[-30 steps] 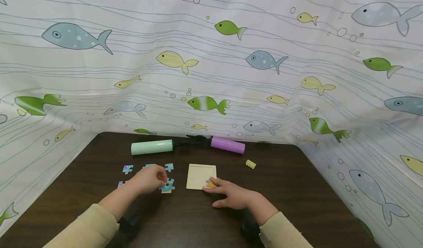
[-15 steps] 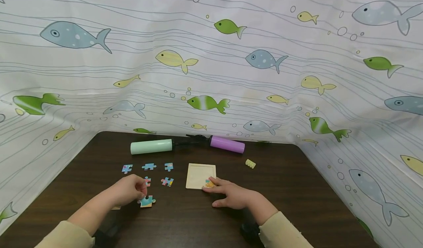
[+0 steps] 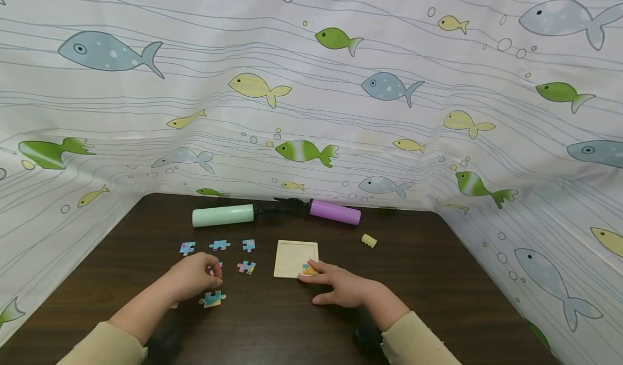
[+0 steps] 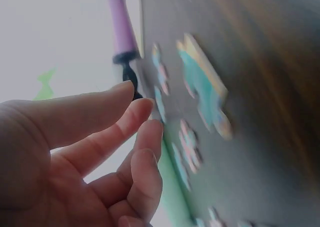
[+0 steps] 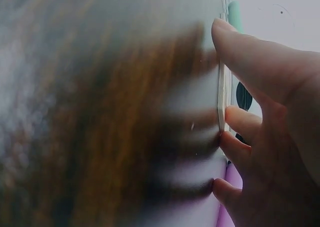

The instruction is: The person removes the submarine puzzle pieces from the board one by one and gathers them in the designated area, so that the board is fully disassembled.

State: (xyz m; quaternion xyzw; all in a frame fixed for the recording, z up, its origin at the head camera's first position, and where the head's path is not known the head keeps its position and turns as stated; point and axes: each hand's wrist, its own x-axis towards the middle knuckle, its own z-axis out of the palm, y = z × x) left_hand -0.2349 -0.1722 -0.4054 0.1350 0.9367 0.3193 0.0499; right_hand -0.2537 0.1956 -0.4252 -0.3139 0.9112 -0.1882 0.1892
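A teal puzzle piece with a sandy edge (image 3: 212, 300) lies on the dark table, just below my left hand (image 3: 194, 276). In the left wrist view that hand (image 4: 117, 142) is apart from the piece (image 4: 202, 84), its fingers loosely bent and holding nothing. My right hand (image 3: 343, 287) rests at the lower right corner of a square wooden puzzle tray (image 3: 289, 257). An orange and teal piece (image 3: 307, 270) sits in that corner, partly under the fingers. From the right wrist, the tray's edge (image 5: 221, 97) shows thin beside the fingertips.
Several blue and pink puzzle pieces lie at the left, among them one near the tray (image 3: 246, 267); my left hand partly covers another. Behind stand a mint-green cylinder (image 3: 224, 216) and a purple cylinder (image 3: 335, 212). A small yellow block (image 3: 369, 240) lies at the right, before a fish-print curtain (image 3: 311, 111).
My left hand carried the teal piece leftward and nearer to me from beside the tray, then let go of it and rose slightly. The right hand stays on the tray.
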